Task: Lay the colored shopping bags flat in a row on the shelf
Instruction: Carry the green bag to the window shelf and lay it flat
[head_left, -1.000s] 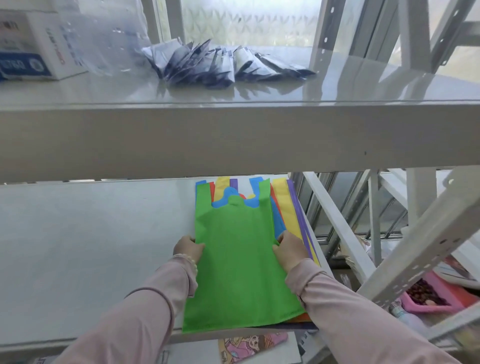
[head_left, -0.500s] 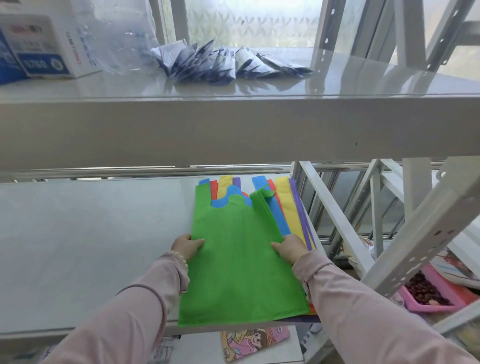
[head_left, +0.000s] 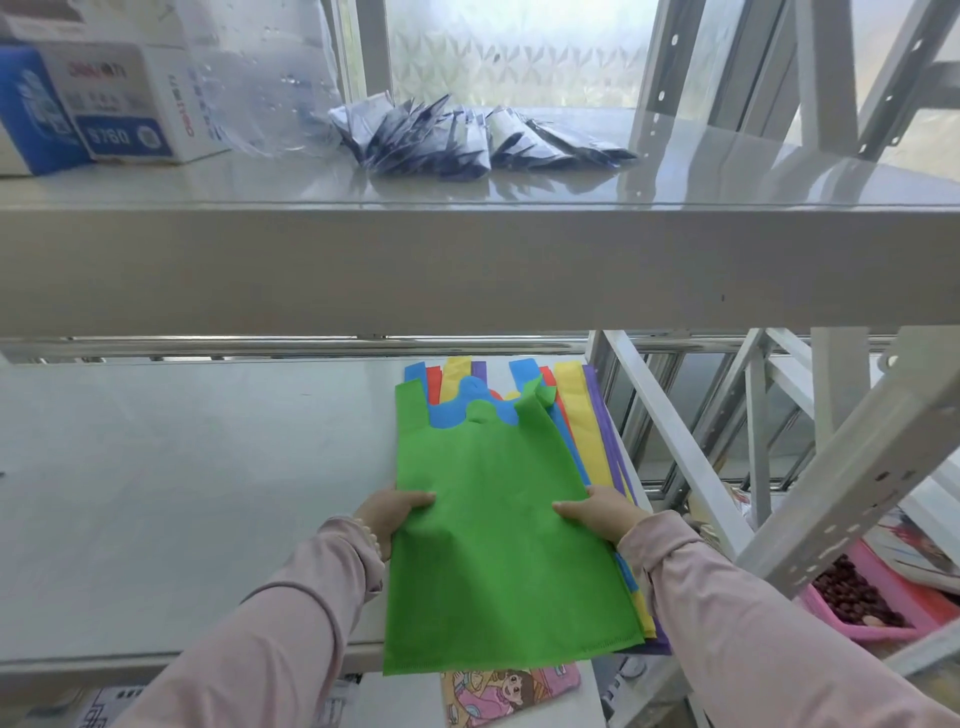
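Green bag (head_left: 498, 545) beneath overhanging upper shelf (head_left: 467, 265)

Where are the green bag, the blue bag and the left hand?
green bag (head_left: 498, 545), head view, middle of its flat front.
blue bag (head_left: 470, 391), head view, top edge showing above the green one.
left hand (head_left: 392, 512), head view, back of the hand.

Person's wearing pale pink long sleeves (head_left: 291, 623) on both arms, bunching at the cuffs, plus a beaded bracelet (head_left: 370, 535) on the left wrist.
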